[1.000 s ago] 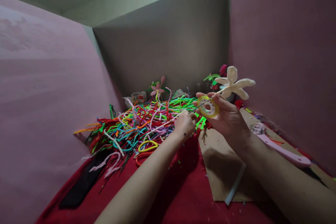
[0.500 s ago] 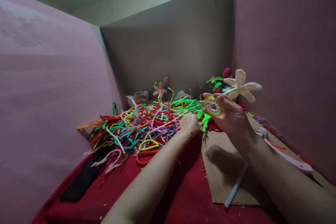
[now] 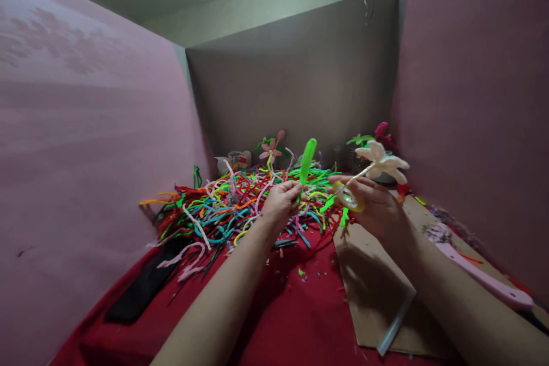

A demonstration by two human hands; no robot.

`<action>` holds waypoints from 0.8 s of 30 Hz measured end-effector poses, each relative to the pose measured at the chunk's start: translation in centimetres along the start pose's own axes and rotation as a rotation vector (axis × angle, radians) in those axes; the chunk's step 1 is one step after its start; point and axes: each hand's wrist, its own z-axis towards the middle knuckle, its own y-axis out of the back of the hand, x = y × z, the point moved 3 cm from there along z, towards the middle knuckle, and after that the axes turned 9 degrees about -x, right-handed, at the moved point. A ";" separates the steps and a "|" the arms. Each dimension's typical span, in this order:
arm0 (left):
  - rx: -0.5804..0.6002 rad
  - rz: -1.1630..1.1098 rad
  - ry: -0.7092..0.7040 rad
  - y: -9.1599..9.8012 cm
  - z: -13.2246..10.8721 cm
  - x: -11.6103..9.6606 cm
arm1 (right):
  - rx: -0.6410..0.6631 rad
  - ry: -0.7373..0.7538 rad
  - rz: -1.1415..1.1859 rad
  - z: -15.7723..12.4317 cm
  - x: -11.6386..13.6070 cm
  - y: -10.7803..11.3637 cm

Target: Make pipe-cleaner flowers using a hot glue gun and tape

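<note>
My left hand [image 3: 281, 201] is closed around the base of a bright green pipe-cleaner leaf [image 3: 307, 161], which stands upright above the pile of coloured pipe cleaners [image 3: 240, 206]. My right hand [image 3: 377, 209] grips a cream pipe-cleaner flower [image 3: 381, 161] on a thin stem, together with a yellow-green tape roll [image 3: 349, 198] pressed against the fingers. The two hands are a short way apart above the red cloth [image 3: 300, 309].
A brown cardboard sheet [image 3: 377, 297] lies under my right arm, with a pale strip [image 3: 397, 323] on it. A pink-handled tool [image 3: 480, 274] lies at right. Small finished flowers [image 3: 271, 147] and a red flower [image 3: 381, 130] stand by the back wall. Pink walls close both sides.
My left hand let go of the stem near the right hand and now holds a green leaf upright. The right hand with flower and tape dropped slightly; the view shifted.
</note>
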 end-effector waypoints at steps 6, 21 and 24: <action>0.272 -0.301 0.082 0.2 -3.7 -0.9 | 0.076 -0.123 0.046 -0.7 -2.7 -1.1; 0.393 -0.190 0.171 -1.4 -4.9 1.1 | 0.105 -0.266 0.083 -1.6 -4.2 -2.0; 0.265 -0.046 0.097 -1.6 -5.1 0.9 | 0.055 -0.240 0.099 -1.6 -4.4 -2.0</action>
